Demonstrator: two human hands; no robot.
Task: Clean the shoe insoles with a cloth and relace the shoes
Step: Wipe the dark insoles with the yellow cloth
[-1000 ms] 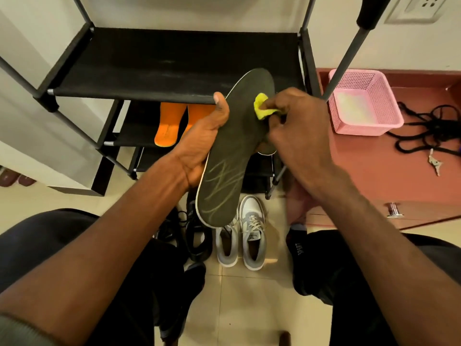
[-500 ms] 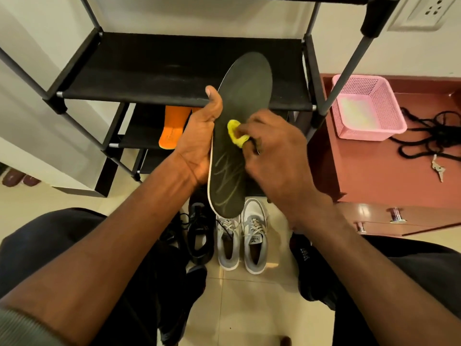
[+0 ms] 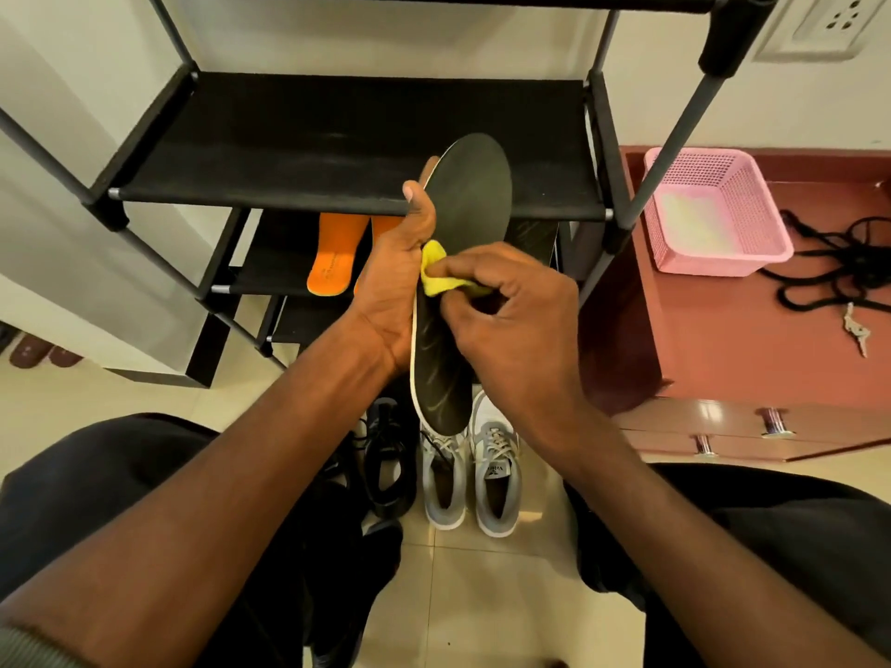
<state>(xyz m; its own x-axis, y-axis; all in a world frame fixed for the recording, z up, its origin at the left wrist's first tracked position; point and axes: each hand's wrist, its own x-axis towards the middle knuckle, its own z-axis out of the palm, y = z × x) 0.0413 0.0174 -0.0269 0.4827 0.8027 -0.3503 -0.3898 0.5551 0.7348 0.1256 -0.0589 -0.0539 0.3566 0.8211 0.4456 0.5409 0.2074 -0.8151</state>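
Before the black shoe rack, my left hand grips the dark insole upright above the grey sneakers; my right hand pinches a yellow cloth against its middle.

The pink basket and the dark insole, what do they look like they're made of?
The pink basket looks like moulded plastic: stiff walls pierced in a fine, even mesh. The dark insole seems to be matte foam, perhaps fabric-faced, with a pale edge along its side and shiny streaks near the heel; the exact material cannot be told.
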